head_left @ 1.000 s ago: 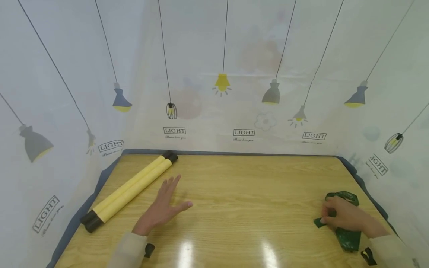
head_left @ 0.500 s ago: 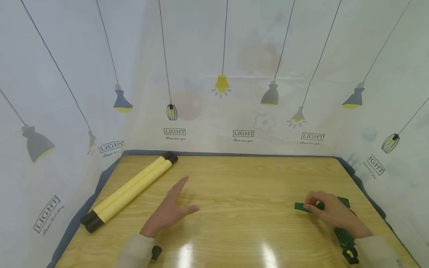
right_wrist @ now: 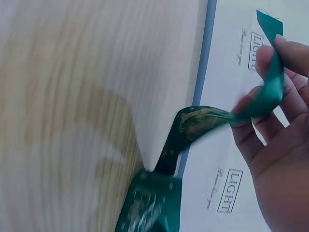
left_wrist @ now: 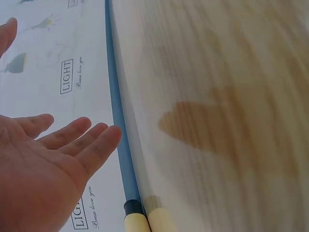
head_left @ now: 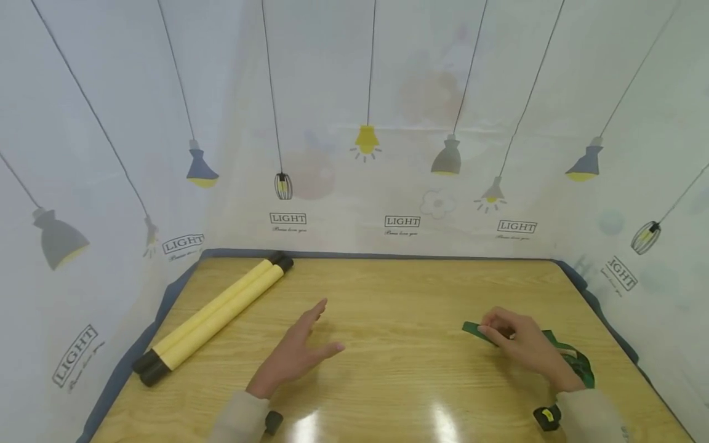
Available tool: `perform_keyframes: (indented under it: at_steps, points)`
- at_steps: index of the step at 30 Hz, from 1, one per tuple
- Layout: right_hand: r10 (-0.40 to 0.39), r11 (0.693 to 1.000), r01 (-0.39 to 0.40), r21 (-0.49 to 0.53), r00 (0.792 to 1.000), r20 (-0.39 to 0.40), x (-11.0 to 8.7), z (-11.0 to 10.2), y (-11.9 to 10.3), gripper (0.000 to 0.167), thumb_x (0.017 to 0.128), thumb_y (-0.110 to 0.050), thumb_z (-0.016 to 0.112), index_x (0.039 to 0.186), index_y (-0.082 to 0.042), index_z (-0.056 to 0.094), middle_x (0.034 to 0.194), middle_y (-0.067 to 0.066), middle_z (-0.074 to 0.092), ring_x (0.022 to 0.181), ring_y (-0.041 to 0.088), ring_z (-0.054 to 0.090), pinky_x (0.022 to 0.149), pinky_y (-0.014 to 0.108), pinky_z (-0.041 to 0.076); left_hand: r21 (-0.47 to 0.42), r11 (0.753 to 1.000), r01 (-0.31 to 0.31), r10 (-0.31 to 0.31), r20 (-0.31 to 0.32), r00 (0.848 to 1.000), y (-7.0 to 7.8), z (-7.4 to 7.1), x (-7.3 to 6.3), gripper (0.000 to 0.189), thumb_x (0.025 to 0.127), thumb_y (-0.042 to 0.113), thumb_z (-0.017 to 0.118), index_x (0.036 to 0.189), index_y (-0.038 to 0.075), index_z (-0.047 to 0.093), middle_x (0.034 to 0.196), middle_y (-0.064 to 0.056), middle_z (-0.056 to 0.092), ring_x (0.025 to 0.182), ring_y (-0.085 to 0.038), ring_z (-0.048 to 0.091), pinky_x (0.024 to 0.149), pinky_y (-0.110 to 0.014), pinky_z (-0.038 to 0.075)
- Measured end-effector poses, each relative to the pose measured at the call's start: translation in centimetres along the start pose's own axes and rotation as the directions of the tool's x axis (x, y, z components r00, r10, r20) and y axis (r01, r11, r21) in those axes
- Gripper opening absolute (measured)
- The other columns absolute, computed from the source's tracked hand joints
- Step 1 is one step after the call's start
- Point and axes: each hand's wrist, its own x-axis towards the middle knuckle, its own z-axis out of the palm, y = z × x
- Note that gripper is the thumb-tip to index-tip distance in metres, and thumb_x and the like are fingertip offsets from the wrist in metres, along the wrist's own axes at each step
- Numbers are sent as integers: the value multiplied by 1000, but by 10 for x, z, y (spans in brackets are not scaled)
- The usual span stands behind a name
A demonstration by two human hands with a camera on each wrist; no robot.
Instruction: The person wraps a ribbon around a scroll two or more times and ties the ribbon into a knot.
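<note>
My right hand (head_left: 523, 344) pinches a green ribbon (right_wrist: 198, 123) near one end, between thumb and forefinger. A short free tip sticks out past the fingers toward the left. From there the ribbon twists down under the palm, and its wider part, printed with pale and gold marks, trails behind the wrist at the table's right side. My left hand (head_left: 296, 354) hovers over the middle left of the table with its fingers spread and nothing in it. In the left wrist view its palm and extended fingers show.
Two yellow rods (head_left: 221, 317) with black ends lie side by side, slanting along the left of the wooden table (head_left: 388, 295). A white sheet (head_left: 338, 203) printed with lamps stands around the back and sides, with a blue strip along its foot.
My right hand has moved left, drawing the ribbon's end along and stretching the ribbon out of its earlier spread. My left hand has shifted a little to the right, still spread. The yellow rods stay put.
</note>
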Motion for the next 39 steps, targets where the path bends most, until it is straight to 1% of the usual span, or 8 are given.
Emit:
perform_keyframes:
  at_steps: [5, 10, 19, 22, 25, 28, 32, 39]
  points:
    - [-40, 999, 40, 12, 999, -6, 9, 7, -9, 9, 101, -18, 66, 100, -26, 65, 68, 1, 65, 55, 1, 46, 53, 23, 43, 11, 999, -47, 47, -2, 999, 6, 5, 4, 92, 93, 47, 74, 164, 26, 21, 166, -8, 34, 151, -31, 36, 120, -56, 34]
    - [-50, 997, 48, 55, 999, 22, 16, 11, -18, 7, 102, -18, 65, 101, -24, 64, 65, 3, 63, 53, 0, 47, 52, 23, 41, -4, 997, -75, 75, 14, 997, 9, 10, 8, 88, 94, 45, 74, 163, 27, 23, 165, -10, 34, 150, -30, 37, 119, -56, 35]
    - [-119, 984, 108, 139, 990, 71, 26, 23, -25, 8, 102, -14, 64, 102, -22, 63, 63, 8, 63, 52, 4, 52, 49, 23, 40, -15, 991, -130, 130, 45, 990, 16, 20, 15, 88, 94, 53, 70, 163, 19, 27, 162, -16, 38, 148, -32, 40, 116, -57, 40]
    - [-125, 982, 111, 151, 988, 86, 29, 24, -33, 8, 102, -15, 64, 103, -23, 64, 64, 6, 63, 52, 5, 53, 49, 24, 40, -25, 989, -144, 145, 52, 988, 20, 25, 19, 86, 94, 51, 70, 162, 21, 28, 160, -16, 41, 147, -32, 42, 115, -56, 41]
    - [-143, 979, 126, 157, 985, 98, 33, 27, -41, 8, 102, -16, 65, 102, -24, 64, 63, 0, 61, 51, 2, 49, 48, 23, 40, -35, 986, -162, 164, 56, 985, 25, 30, 22, 82, 96, 48, 71, 161, 22, 29, 158, -16, 44, 144, -33, 45, 114, -56, 43]
    - [-176, 975, 158, 156, 978, 110, 37, 33, -47, 9, 101, -16, 66, 103, -24, 64, 61, -5, 58, 51, -2, 44, 47, 22, 38, -47, 986, -158, 161, 67, 985, 30, 36, 25, 78, 97, 46, 70, 160, 22, 32, 156, -16, 47, 143, -33, 47, 113, -55, 44]
    - [-191, 974, 173, 148, 974, 124, 42, 40, -57, 8, 101, -19, 67, 105, -26, 64, 59, -12, 54, 50, -3, 41, 49, 22, 39, -56, 986, -155, 159, 79, 984, 35, 45, 29, 74, 98, 47, 68, 159, 21, 35, 152, -16, 51, 139, -31, 50, 112, -54, 45]
    - [-219, 965, 186, 187, 960, 176, 47, 56, -72, 5, 101, -20, 67, 103, -24, 65, 56, -12, 52, 49, -5, 38, 50, 22, 40, -66, 983, -169, 177, 128, 976, 45, 64, 33, 64, 100, 47, 65, 153, 21, 42, 140, -13, 61, 128, -28, 60, 107, -49, 51]
